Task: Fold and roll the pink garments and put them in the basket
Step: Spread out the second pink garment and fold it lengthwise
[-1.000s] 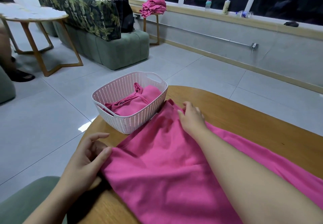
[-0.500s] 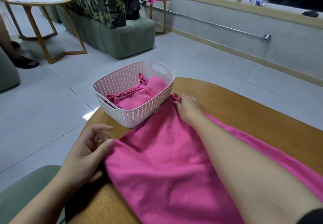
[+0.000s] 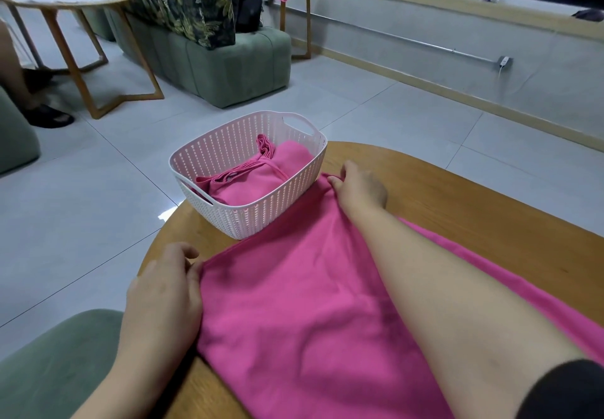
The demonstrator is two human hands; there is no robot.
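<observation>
Where both hands pinch it, soft pink garment [image 3: 294,314] lies flat.

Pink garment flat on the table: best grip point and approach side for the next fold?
Pinch the pink garment at the two corners of its basket-side edge, coming from that edge, where the left hand and right hand already sit. It lies flat, so only edges offer purchase; the white basket crowds the middle.
</observation>
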